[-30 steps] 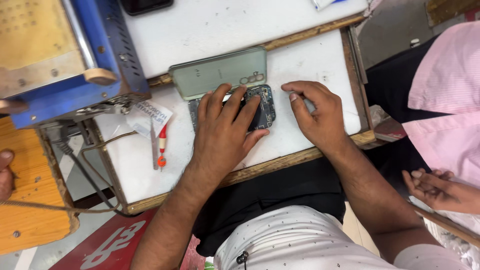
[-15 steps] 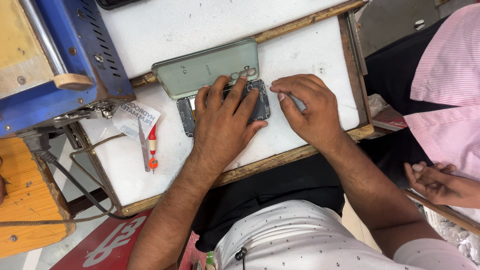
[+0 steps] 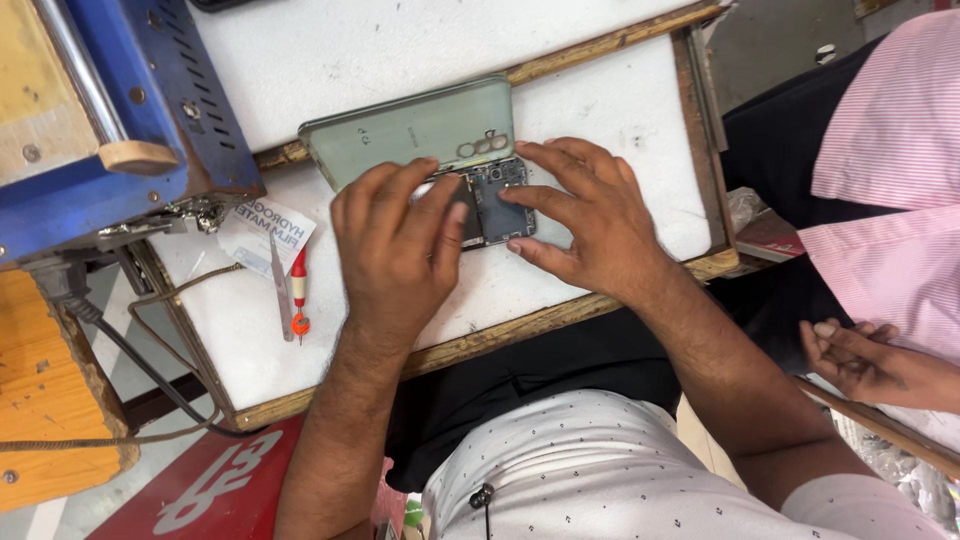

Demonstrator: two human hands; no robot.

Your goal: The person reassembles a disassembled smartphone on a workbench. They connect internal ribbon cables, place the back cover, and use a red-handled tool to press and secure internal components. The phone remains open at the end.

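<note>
on the white work board point(image 3: 600, 290) with its wooden rim, an opened phone point(image 3: 497, 200) lies with its dark circuit side up, just below a pale green back cover point(image 3: 410, 130) that lies beside it, touching its upper edge. left hand point(image 3: 395, 245) lies palm down over the phone's left part, fingers spread and pressing flat, gripping nothing, while right hand point(image 3: 590, 220) rests at the phone's right end, fingertips point(image 3: 512, 194) touching its edge, loosely bent and not clenched. left of the hands lie metal tweezers point(image 3: 279, 285) and a red screwdriver point(image 3: 298, 292) beside a blue machine point(image 3: 120, 130); another person's hand point(image 3: 865, 360) is well apart at the right.
</note>
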